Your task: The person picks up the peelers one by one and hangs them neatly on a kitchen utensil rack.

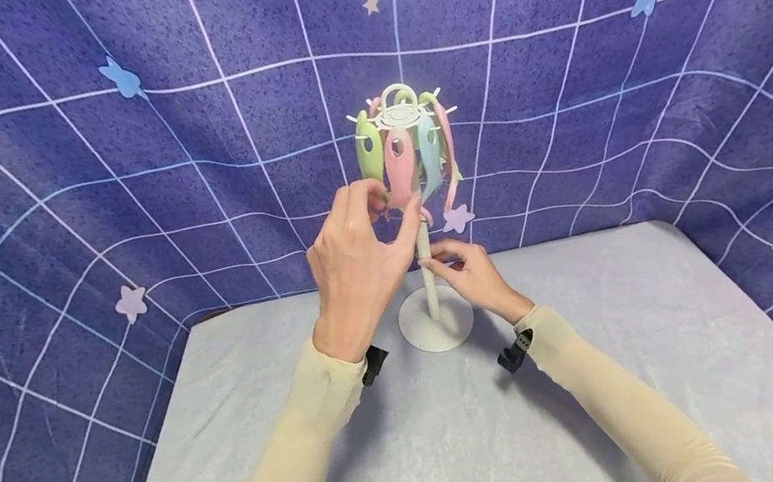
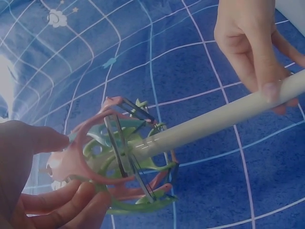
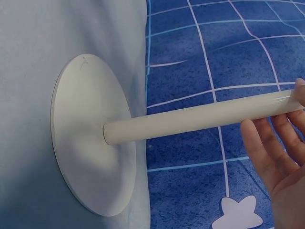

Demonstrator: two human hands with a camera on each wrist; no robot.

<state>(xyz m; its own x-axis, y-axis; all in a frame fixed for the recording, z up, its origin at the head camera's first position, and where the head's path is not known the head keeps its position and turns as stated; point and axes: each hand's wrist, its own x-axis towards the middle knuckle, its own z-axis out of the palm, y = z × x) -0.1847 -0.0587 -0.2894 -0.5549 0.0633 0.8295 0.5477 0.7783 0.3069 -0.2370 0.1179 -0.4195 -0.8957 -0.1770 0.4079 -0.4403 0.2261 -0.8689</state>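
A white stand's pole [image 1: 430, 285] rises from a round base [image 3: 90, 143], with a ring of hooks [image 1: 401, 114] on top. Y-shaped peelers in pink, green and blue hang from the hooks, their metal blades low down. My left hand [image 1: 361, 253] has its thumb and fingers on either side of the front pink peeler [image 1: 400, 159], around its lower part. To its left hangs a green peeler [image 1: 369, 151], and a blue peeler [image 1: 429, 150] is on its right. With thumb and fingertips, my right hand [image 1: 471, 274] pinches the pole below the peelers.
The stand is on a table with a pale grey cloth [image 1: 478, 437]. Behind and at both sides hangs a blue curtain [image 1: 247, 128] with white grid lines and stars. Each wrist carries a small black camera [image 1: 516, 351] on a strap.
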